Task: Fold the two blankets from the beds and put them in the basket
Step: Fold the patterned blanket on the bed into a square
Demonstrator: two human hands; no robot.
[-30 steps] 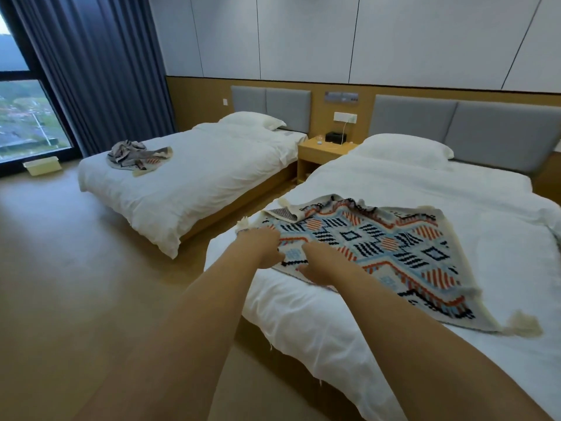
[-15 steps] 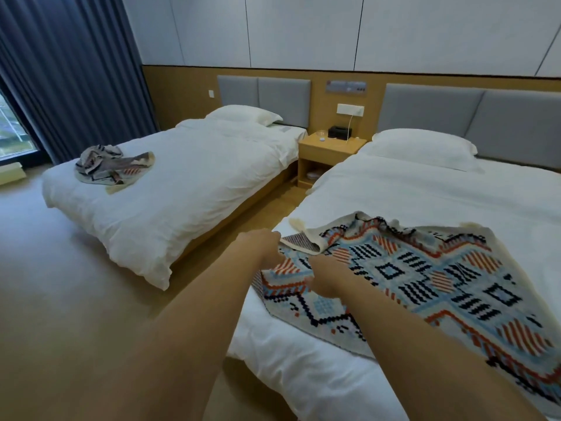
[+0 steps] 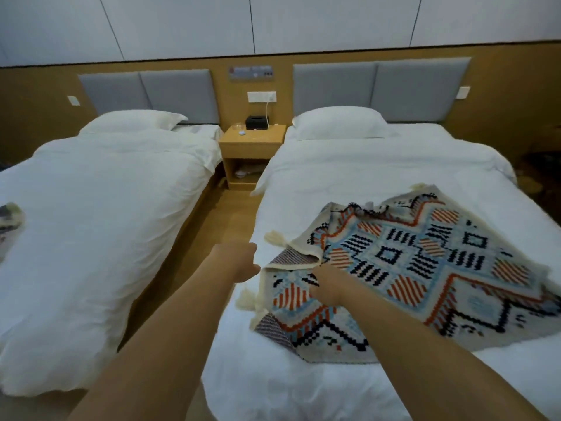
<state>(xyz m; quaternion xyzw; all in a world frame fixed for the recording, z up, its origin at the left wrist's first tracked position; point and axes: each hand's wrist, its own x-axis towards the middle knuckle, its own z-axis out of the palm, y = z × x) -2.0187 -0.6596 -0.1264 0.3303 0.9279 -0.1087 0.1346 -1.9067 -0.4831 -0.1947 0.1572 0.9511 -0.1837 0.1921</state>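
Observation:
A patterned blanket (image 3: pixel 409 268) with orange, blue and black diamonds and cream tassels lies spread on the right bed (image 3: pixel 379 171), its near-left corner turned over. My left hand (image 3: pixel 239 262) is closed at that folded left edge, fingers hidden. My right hand (image 3: pixel 328 284) presses down on the blanket just right of it, pinching the cloth. A second, crumpled grey blanket (image 3: pixel 9 220) shows only partly at the far left edge, on the left bed (image 3: pixel 106 208). No basket is in view.
A wooden nightstand (image 3: pixel 252 144) with a black box and a cable stands between the two beds, at the end of a narrow strip of wooden floor (image 3: pixel 224 217). Each bed has a white pillow (image 3: pixel 340 123) against grey headboards.
My view has swung right and closer, so the window, curtain and most of the left bed's blanket have left the frame. Both hands stay at the patterned blanket's near-left corner, now more bunched.

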